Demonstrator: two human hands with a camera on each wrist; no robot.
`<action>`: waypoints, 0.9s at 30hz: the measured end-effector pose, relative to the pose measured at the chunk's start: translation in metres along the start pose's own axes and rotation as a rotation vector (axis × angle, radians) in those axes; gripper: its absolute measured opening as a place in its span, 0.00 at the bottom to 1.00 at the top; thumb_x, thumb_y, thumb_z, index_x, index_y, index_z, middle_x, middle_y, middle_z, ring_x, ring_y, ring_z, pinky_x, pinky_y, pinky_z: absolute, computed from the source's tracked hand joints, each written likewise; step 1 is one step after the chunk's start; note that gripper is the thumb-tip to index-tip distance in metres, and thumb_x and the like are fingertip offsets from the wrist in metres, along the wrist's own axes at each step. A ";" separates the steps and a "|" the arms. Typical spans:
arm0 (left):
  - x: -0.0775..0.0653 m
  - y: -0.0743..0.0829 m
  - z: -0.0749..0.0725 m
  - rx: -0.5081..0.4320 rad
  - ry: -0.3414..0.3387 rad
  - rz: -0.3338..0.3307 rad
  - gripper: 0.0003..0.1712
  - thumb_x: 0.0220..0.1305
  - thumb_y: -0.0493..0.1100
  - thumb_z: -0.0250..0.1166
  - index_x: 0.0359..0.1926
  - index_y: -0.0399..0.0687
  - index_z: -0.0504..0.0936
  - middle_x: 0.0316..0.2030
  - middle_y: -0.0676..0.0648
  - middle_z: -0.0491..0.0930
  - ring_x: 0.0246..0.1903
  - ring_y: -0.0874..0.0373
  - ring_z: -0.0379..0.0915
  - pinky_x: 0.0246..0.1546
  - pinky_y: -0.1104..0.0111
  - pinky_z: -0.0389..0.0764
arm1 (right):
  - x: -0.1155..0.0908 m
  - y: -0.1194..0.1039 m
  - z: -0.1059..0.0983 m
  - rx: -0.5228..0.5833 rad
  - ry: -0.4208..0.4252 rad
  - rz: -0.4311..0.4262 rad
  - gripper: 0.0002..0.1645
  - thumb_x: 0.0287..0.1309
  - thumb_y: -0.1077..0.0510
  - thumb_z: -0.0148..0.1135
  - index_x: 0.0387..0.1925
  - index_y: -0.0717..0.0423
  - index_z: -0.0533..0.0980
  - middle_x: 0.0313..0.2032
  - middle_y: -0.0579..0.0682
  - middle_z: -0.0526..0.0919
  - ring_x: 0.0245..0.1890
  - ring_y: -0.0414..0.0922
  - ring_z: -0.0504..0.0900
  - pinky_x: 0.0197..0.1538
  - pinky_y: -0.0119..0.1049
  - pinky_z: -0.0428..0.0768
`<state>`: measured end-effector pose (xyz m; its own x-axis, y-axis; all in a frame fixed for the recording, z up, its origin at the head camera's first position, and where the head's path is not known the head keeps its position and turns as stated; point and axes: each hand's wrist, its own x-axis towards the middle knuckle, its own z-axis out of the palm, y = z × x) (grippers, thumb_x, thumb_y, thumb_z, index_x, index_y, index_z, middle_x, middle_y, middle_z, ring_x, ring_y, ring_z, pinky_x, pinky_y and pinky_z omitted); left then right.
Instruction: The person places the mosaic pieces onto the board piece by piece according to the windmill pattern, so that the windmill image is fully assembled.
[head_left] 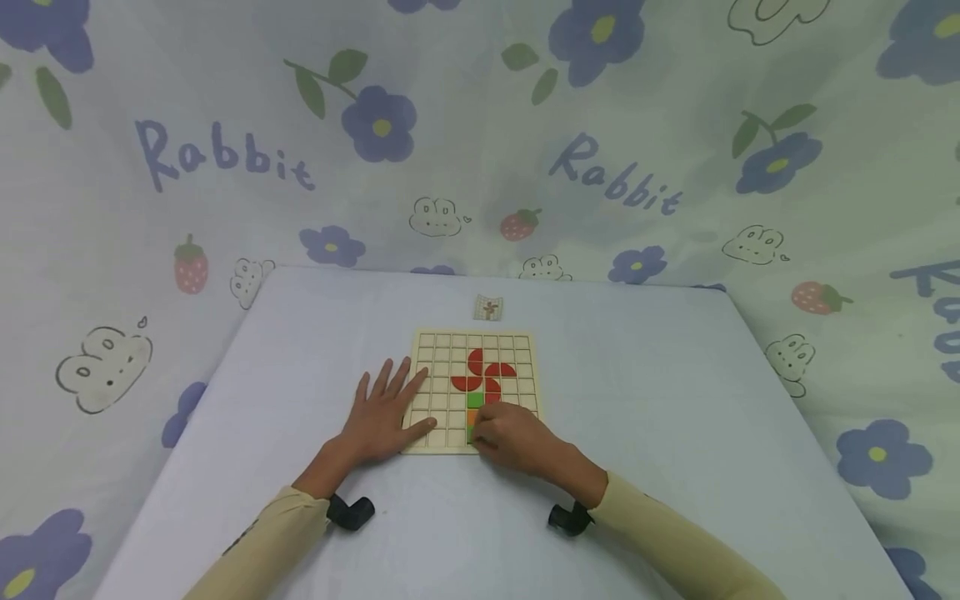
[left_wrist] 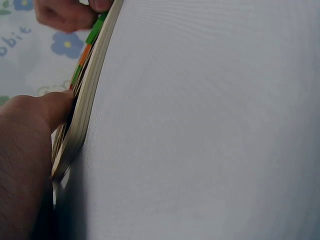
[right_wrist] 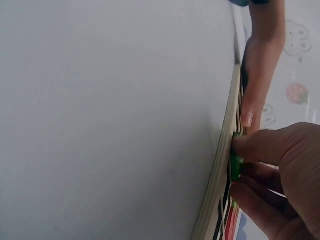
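A pale wooden grid board [head_left: 438, 342] lies on the table, with red curved pieces [head_left: 468, 383] set in a pinwheel. Below them runs a column with a green tile [head_left: 476, 400] and an orange tile [head_left: 472, 417]. My left hand [head_left: 377, 423] rests with spread fingers over the board's left side, thumb on its lower left squares. At the near end of the column, my right hand [head_left: 517, 437] pinches another green tile [right_wrist: 235, 167] between thumb and fingers, right at the board's near edge. The right fingers partly hide the column in the head view.
Behind the board lies a small card [head_left: 489, 308] printed with a red pinwheel on a grid. A white cloth [head_left: 637, 358] covers the table, and a patterned curtain [head_left: 465, 167] hangs behind it. Black wrist mounts [head_left: 351, 512] sit below both wrists.
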<state>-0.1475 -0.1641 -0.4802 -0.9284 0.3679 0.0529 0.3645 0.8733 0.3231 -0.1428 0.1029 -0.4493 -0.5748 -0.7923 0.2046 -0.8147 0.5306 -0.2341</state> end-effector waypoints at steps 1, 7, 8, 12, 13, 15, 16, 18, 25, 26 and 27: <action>-0.001 0.000 0.000 0.008 -0.010 -0.004 0.50 0.64 0.73 0.52 0.77 0.51 0.55 0.76 0.39 0.46 0.74 0.37 0.35 0.66 0.37 0.38 | 0.000 0.000 0.000 0.009 -0.009 0.005 0.05 0.55 0.57 0.73 0.35 0.52 0.88 0.36 0.42 0.82 0.36 0.36 0.78 0.43 0.26 0.77; -0.003 0.001 0.001 0.010 -0.009 -0.008 0.50 0.64 0.73 0.52 0.77 0.51 0.55 0.76 0.40 0.46 0.74 0.37 0.35 0.66 0.36 0.38 | 0.000 -0.002 -0.003 0.052 -0.034 -0.012 0.04 0.54 0.60 0.74 0.34 0.52 0.87 0.33 0.41 0.81 0.34 0.36 0.76 0.42 0.25 0.76; -0.003 0.001 0.001 0.010 -0.006 -0.010 0.50 0.64 0.73 0.52 0.77 0.51 0.55 0.76 0.39 0.46 0.74 0.37 0.35 0.65 0.36 0.38 | 0.000 -0.002 -0.003 0.057 -0.032 -0.019 0.03 0.53 0.60 0.74 0.32 0.52 0.87 0.32 0.41 0.80 0.33 0.35 0.75 0.41 0.25 0.76; -0.004 -0.001 0.001 0.014 -0.006 -0.014 0.50 0.64 0.73 0.53 0.77 0.51 0.55 0.76 0.39 0.45 0.74 0.37 0.34 0.66 0.37 0.37 | 0.002 0.000 -0.001 0.070 -0.021 -0.026 0.04 0.52 0.61 0.76 0.31 0.52 0.87 0.31 0.41 0.79 0.32 0.35 0.73 0.40 0.24 0.75; -0.004 -0.001 0.001 0.017 -0.008 -0.014 0.50 0.64 0.73 0.52 0.77 0.51 0.55 0.76 0.40 0.45 0.74 0.37 0.34 0.66 0.37 0.37 | 0.002 0.000 -0.001 0.063 -0.023 -0.022 0.05 0.52 0.60 0.76 0.33 0.52 0.87 0.32 0.41 0.79 0.33 0.35 0.74 0.41 0.24 0.75; -0.003 -0.001 0.001 0.013 -0.005 -0.011 0.50 0.63 0.73 0.53 0.77 0.51 0.55 0.76 0.40 0.45 0.74 0.37 0.34 0.66 0.37 0.37 | 0.002 0.000 -0.002 0.040 -0.038 -0.017 0.07 0.53 0.59 0.75 0.37 0.51 0.87 0.33 0.41 0.79 0.34 0.35 0.74 0.40 0.24 0.75; -0.003 -0.001 0.002 0.010 -0.002 -0.009 0.50 0.63 0.73 0.53 0.77 0.51 0.56 0.76 0.39 0.46 0.74 0.37 0.35 0.66 0.37 0.37 | 0.002 -0.001 -0.002 0.027 -0.051 -0.013 0.09 0.54 0.58 0.74 0.39 0.50 0.87 0.34 0.41 0.79 0.34 0.35 0.74 0.40 0.24 0.75; -0.002 -0.001 0.003 0.000 0.004 -0.004 0.50 0.63 0.73 0.53 0.77 0.51 0.56 0.76 0.39 0.46 0.74 0.37 0.35 0.65 0.37 0.37 | 0.001 -0.001 -0.004 -0.005 -0.088 -0.008 0.10 0.57 0.57 0.72 0.42 0.48 0.87 0.35 0.41 0.79 0.34 0.35 0.73 0.39 0.24 0.74; -0.001 -0.001 0.007 -0.002 -0.004 -0.002 0.50 0.63 0.74 0.52 0.77 0.52 0.55 0.76 0.39 0.45 0.74 0.37 0.34 0.65 0.37 0.37 | -0.002 -0.001 -0.006 -0.010 -0.146 -0.012 0.08 0.58 0.57 0.71 0.41 0.48 0.87 0.35 0.41 0.80 0.34 0.36 0.75 0.42 0.24 0.75; -0.001 -0.001 0.006 -0.005 -0.004 -0.007 0.50 0.63 0.74 0.53 0.77 0.52 0.55 0.76 0.39 0.45 0.74 0.37 0.34 0.65 0.37 0.37 | -0.002 -0.001 -0.005 0.008 -0.134 -0.012 0.08 0.58 0.58 0.71 0.41 0.49 0.87 0.36 0.42 0.81 0.35 0.36 0.76 0.43 0.25 0.75; -0.001 -0.001 0.005 -0.006 -0.013 -0.016 0.51 0.63 0.74 0.53 0.77 0.53 0.55 0.76 0.40 0.45 0.74 0.37 0.34 0.66 0.37 0.36 | -0.003 0.000 -0.005 0.029 -0.124 -0.011 0.08 0.57 0.58 0.72 0.40 0.49 0.87 0.36 0.42 0.81 0.36 0.36 0.77 0.44 0.25 0.76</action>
<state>-0.1461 -0.1638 -0.4858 -0.9330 0.3582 0.0359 0.3494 0.8770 0.3298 -0.1414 0.1062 -0.4453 -0.5506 -0.8300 0.0890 -0.8173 0.5143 -0.2598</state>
